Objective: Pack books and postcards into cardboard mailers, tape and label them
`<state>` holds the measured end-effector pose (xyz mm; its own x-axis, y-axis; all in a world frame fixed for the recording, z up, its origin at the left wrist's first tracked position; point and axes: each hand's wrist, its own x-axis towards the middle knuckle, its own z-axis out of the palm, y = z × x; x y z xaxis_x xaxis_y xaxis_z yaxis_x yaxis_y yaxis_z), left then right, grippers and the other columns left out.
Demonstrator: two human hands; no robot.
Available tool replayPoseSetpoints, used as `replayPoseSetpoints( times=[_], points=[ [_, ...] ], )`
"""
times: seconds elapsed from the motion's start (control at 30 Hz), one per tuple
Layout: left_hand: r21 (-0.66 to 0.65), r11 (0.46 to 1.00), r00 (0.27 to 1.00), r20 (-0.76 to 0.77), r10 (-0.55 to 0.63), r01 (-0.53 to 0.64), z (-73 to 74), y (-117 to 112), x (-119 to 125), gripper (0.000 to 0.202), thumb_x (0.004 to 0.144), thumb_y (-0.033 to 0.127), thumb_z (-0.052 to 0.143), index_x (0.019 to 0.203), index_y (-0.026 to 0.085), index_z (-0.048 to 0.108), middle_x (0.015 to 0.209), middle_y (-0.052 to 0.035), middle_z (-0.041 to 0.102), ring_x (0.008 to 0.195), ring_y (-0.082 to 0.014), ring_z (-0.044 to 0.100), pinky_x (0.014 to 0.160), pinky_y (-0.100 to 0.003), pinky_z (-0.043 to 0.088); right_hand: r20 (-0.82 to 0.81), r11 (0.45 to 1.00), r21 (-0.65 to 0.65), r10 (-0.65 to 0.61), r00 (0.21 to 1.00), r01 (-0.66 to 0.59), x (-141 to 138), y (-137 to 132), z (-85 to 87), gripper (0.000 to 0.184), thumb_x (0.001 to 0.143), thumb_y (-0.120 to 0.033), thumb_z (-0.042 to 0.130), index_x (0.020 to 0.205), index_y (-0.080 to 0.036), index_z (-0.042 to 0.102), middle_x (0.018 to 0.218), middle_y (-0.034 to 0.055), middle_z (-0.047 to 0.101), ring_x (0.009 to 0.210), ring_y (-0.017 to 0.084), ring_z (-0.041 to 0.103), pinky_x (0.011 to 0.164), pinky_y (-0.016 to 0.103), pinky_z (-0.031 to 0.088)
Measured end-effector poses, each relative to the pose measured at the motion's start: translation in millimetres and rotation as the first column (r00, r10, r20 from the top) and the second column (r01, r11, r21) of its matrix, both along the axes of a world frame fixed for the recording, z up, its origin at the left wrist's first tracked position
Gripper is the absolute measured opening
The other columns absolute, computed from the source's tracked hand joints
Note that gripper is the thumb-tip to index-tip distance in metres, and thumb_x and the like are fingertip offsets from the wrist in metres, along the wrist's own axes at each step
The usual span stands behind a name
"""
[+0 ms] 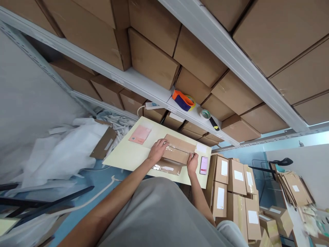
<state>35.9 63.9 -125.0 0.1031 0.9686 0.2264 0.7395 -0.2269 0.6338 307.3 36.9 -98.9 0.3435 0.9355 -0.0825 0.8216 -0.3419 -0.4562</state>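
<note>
A brown cardboard box (pixel 180 146) lies on the pale yellow table (pixel 123 154), a seam running along its top and shiny clear tape at both ends. My left hand (pixel 158 151) grips its left end, fingers bent over the tape there. At the front right corner, my right hand (pixel 192 164) is closed on the same box; its fingertips are partly hidden. Just in front, close to my body, is a cardboard piece (pixel 174 168) with clear tape and a white label. I cannot tell whether it is part of the box.
A pink packet (pixel 140 134) lies at the table's left, a phone (pixel 204 165) at its right. Tape rolls (pixel 205 114) and a black-handled tool (pixel 214 124) rest on the shelf ahead. Labelled boxes (pixel 238 176) are stacked at right; white packing material (pixel 69 151) is at left.
</note>
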Motion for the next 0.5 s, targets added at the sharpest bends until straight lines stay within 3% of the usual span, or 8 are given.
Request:
replayPoseSetpoints(
  times=[0.13,0.27,0.37,0.5],
  points=[
    [-0.022,0.999,0.999,-0.034,-0.037,0.037,17.5,7,0,0.041,0.093,0.001,0.054,0.111,0.022,0.084,0.134,-0.0198,0.074,0.136,-0.0385,0.064,0.108,-0.054,0.058,0.064,0.998,-0.042,0.042,0.997,-0.039,2,9,19.3,0.034,0.108,-0.026,0.051,0.133,-0.009,0.066,0.133,0.0303,0.075,0.117,0.04,0.078,0.102,0.047,0.056],
    [-0.007,0.997,0.997,0.014,-0.071,0.071,46.3,23,6,0.035,0.092,0.003,0.058,0.101,0.022,0.085,0.119,-0.0181,0.077,0.124,-0.0375,0.068,0.109,-0.056,0.056,0.207,0.976,-0.037,0.216,0.954,-0.213,-11,29,54.0,0.062,0.094,-0.006,0.054,0.156,-0.005,0.059,0.158,0.034,0.062,0.145,0.042,0.065,0.12,0.052,0.048],
    [0.055,0.998,0.997,0.074,-0.035,0.031,80.3,44,12,0.032,0.1,0.011,0.056,0.108,0.022,0.085,0.12,-0.0159,0.078,0.12,-0.035,0.07,0.108,-0.053,0.056,0.291,0.918,0.012,0.375,0.88,-0.396,-43,60,97.0,0.06,0.1,-0.009,0.052,0.159,-0.006,0.059,0.163,0.0304,0.06,0.153,0.041,0.058,0.127,0.052,0.044],
    [0.194,0.972,0.979,0.177,0.096,-0.13,138.8,79,15,0.034,0.104,0.014,0.053,0.119,0.021,0.083,0.125,-0.0144,0.079,0.119,-0.0335,0.07,0.104,-0.05,0.056,0.401,0.81,0.201,0.445,0.801,-0.551,-104,129,168.9,0.056,0.108,-0.017,0.046,0.163,-0.008,0.055,0.162,0.0272,0.061,0.153,0.036,0.057,0.132,0.052,0.039]
  ],
)
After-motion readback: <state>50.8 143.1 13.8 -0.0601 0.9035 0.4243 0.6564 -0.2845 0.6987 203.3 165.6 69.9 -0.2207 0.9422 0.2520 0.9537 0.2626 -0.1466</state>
